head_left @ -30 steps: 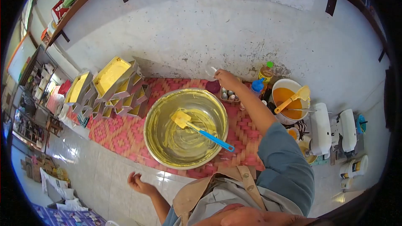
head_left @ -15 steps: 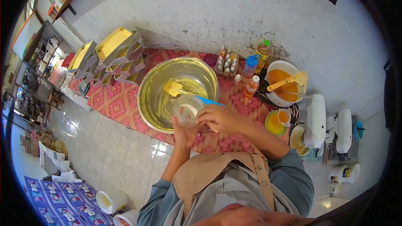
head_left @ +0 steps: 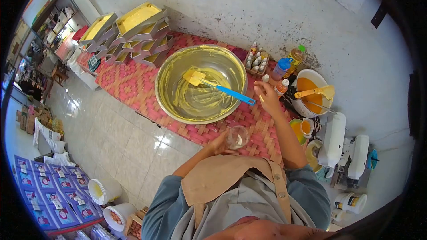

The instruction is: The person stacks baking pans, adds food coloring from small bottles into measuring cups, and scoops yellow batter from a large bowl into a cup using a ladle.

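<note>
Cup (head_left: 237, 138) gripped in my left hand (head_left: 218, 144), I seem at a reaching step, my right hand (head_left: 268, 98) loosely spread near the orange bottle (head_left: 281, 89), where gripping would call for closing fingers.

Free mat (head_left: 129, 82) left of bowl (head_left: 175, 93); bottles (head_left: 281, 89) right

The clear cup (head_left: 237, 138), carried by the right hand (head_left: 268, 98) near the wall a second ago and then held between both hands above the bowl (head_left: 201, 118), is now in the left hand (head_left: 217, 144) alone, nearer the apron (head_left: 235, 173). The right hand has let go and moved near the orange bottle (head_left: 281, 89).
</note>
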Available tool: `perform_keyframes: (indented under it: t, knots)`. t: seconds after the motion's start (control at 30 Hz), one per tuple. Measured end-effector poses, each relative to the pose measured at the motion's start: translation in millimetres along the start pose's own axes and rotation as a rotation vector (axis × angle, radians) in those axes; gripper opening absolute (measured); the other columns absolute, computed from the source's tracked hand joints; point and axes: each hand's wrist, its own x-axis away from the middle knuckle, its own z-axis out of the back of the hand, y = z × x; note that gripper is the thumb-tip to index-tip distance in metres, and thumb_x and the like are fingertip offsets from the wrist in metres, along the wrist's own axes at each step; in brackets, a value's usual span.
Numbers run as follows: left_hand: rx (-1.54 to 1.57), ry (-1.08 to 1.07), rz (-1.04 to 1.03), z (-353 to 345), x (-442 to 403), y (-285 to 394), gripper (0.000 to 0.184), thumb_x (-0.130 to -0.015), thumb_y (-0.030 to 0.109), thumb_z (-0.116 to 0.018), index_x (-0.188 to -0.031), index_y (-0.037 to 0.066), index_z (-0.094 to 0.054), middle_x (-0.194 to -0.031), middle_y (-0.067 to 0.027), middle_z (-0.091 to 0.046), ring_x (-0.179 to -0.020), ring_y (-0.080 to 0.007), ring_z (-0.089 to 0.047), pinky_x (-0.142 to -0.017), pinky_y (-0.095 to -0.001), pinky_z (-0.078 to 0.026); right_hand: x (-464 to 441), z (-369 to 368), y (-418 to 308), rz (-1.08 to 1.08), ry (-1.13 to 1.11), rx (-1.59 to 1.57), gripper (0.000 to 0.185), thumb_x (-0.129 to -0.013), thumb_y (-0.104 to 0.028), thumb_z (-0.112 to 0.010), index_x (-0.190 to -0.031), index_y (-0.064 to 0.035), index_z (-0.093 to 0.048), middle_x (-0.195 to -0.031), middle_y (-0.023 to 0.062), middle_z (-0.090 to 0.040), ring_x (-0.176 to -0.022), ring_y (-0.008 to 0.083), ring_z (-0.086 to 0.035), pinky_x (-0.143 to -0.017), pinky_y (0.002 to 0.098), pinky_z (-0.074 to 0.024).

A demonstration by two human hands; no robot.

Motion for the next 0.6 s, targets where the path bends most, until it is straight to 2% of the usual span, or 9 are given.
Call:
perform_keyframes:
  t: [0.07,0.1,0.17,0.2,0.23,0.27,0.3,0.47,0.6]
  knots:
    - [-0.259,0.458,0.138,8.0,-8.1,1.8,0.061,-0.085,0.056,-0.040,-0.126,0.011,-0.039,-0.113,-0.0146,-0.054,-0.096,-0.0312,-0.056,-0.081,-0.0428,-0.047,-11.3,0.4,5.1,0.047,0.115,0.164,0.034,-0.084,-0.024,-0.056,-0.110,-0.0022,-0.053,-0.093,0.0105,-0.056,-0.083,0.0195,-0.055,-0.071,0.0310,-0.0440]
    - [-0.259,0.457,0.141,25.5,-13.1,-3.6,0.061,-0.085,0.056,-0.040,-0.126,0.011,-0.039,-0.113,-0.0146,-0.054,-0.096,-0.0312,-0.056,-0.081,-0.0428,-0.047,-16.7,-1.5,8.8,0.044,0.115,0.165,0.034,-0.084,-0.024,-0.056,-0.110,-0.0022,-0.053,-0.093,0.0105,-0.056,-0.083,0.0195,-0.055,-0.071,0.0310,-0.0440]
    - [-0.653,0.618,-0.576,69.3,-14.8,-14.0,0.040,-0.089,0.038,-0.042,-0.111,0.004,-0.047,-0.096,-0.0118,-0.058,-0.076,-0.0217,-0.059,-0.065,-0.0313,-0.050,-27.8,-6.9,16.5,0.213,0.198,0.357,0.036,-0.082,-0.020,-0.057,-0.114,-0.0037,-0.050,-0.095,0.0116,-0.053,-0.082,0.0250,-0.055,-0.070,0.0336,-0.0446]
    - [-0.466,0.682,-0.744,71.0,-2.5,-9.3,0.034,-0.089,0.034,-0.043,-0.106,0.005,-0.048,-0.090,-0.0094,-0.058,-0.072,-0.0202,-0.058,-0.062,-0.0307,-0.049,-33.2,-9.6,19.5,0.209,0.204,0.356,0.036,-0.082,-0.020,-0.057,-0.114,-0.0037,-0.050,-0.095,0.0116,-0.053,-0.082,0.0250,-0.055,-0.070,0.0336,-0.0446]
    - [-0.273,0.738,-0.905,74.0,12.9,-4.1,0.027,-0.088,0.029,-0.045,-0.100,0.005,-0.049,-0.085,-0.0070,-0.058,-0.068,-0.0187,-0.057,-0.060,-0.0301,-0.048,-38.4,-12.9,22.0,0.342,0.242,0.502,0.038,-0.081,-0.017,-0.057,-0.115,-0.0039,-0.048,-0.096,0.0115,-0.053,-0.084,0.0264,-0.054,-0.073,0.0358,-0.0438]
    - [-0.134,0.836,-0.992,65.8,33.6,9.8,0.030,-0.088,0.032,-0.044,-0.100,0.005,-0.050,-0.087,-0.0070,-0.058,-0.074,-0.0180,-0.057,-0.062,-0.0302,-0.047,-44.0,-16.3,24.8,0.474,0.278,0.649,0.040,-0.079,-0.015,-0.057,-0.117,-0.0041,-0.046,-0.097,0.0115,-0.052,-0.086,0.0278,-0.053,-0.075,0.0379,-0.0431]
    - [0.010,0.931,-1.076,54.9,54.6,28.4,0.033,-0.087,0.034,-0.043,-0.099,0.005,-0.051,-0.089,-0.0069,-0.058,-0.080,-0.0173,-0.057,-0.065,-0.0303,-0.047,-51.0,-20.0,29.3,0.466,0.285,0.649,0.040,-0.079,-0.015,-0.057,-0.117,-0.0041,-0.046,-0.097,0.0115,-0.052,-0.086,0.0278,-0.053,-0.075,0.0379,-0.0431]
    - [0.251,0.917,-1.236,47.9,103.5,101.8,0.038,-0.091,0.035,-0.035,-0.107,0.005,-0.051,-0.098,-0.0076,-0.057,-0.088,-0.0202,-0.056,-0.078,-0.0321,-0.046,-77.1,-37.6,27.4,0.778,0.148,0.857,0.044,-0.076,-0.013,-0.057,-0.117,-0.0055,-0.047,-0.103,0.0072,-0.051,-0.100,0.0211,-0.049,-0.088,0.0358,-0.0356]
    - [0.093,0.872,-1.360,63.0,101.5,135.2,0.039,-0.092,0.030,-0.035,-0.113,0.001,-0.050,-0.109,-0.0092,-0.055,-0.094,-0.0212,-0.055,-0.085,-0.0321,-0.044,-90.9,-49.4,40.6,0.978,0.088,1.016,0.043,-0.077,-0.014,-0.052,-0.120,-0.0105,-0.047,-0.106,0.0034,-0.051,-0.100,0.0165,-0.048,-0.091,0.0351,-0.0324]
